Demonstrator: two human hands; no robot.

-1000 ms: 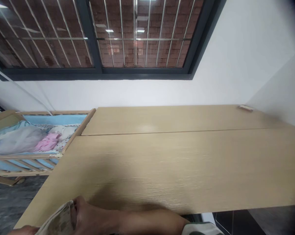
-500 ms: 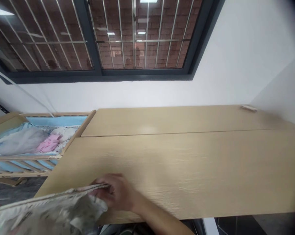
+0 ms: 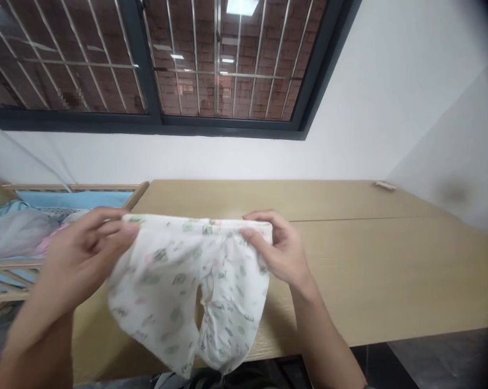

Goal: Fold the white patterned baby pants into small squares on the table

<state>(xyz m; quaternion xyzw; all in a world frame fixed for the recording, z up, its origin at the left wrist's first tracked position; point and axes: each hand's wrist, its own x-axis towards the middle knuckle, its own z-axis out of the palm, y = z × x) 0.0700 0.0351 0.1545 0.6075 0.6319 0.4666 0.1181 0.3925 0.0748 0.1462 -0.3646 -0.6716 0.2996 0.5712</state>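
Note:
Small white baby pants [image 3: 163,270] with a green and pink print hang spread out between my two hands, above the front of the wooden table. My left hand [image 3: 94,248] pinches the left end of the waistband. At the opposite end, my right hand [image 3: 278,246] grips the waistband between thumb and fingers. Both legs of the pants dangle down, with a gap between them through which the tabletop shows. The ends of the legs reach the table's front edge.
The pale wooden table [image 3: 369,270] runs along the wall below a barred window [image 3: 228,70]. A small light-coloured object [image 3: 385,186] lies at its far right. On the left, a wooden crib [image 3: 13,265] with blue lining holds bedding and pink cloth.
The pants came up from the lower left to the middle and now hang spread open. My left hand has come into view on the waistband; my right hand moved right and up.

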